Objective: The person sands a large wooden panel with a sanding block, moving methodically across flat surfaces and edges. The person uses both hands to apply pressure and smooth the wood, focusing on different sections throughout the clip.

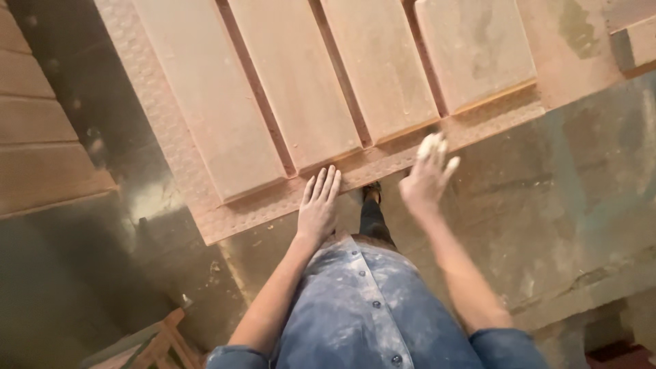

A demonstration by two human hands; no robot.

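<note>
I look straight down at a ribbed metal platform [171, 150] carrying several long reddish clay slabs [294, 82] laid side by side. My left hand [318, 203] hangs flat with fingers together, over the platform's near edge just below the slabs, holding nothing. My right hand [428, 176] is raised with fingers spread and dusted white at the tips, close to the near end of another slab [383, 68], empty. My dusty blue shirt [362, 307] and one shoe [372, 193] show below.
More clay slabs [34, 137] are stacked at the left edge, and another block [635, 41] sits at the top right. A wooden frame [157, 345] pokes in at the bottom left. The floor [581, 205] is stained concrete.
</note>
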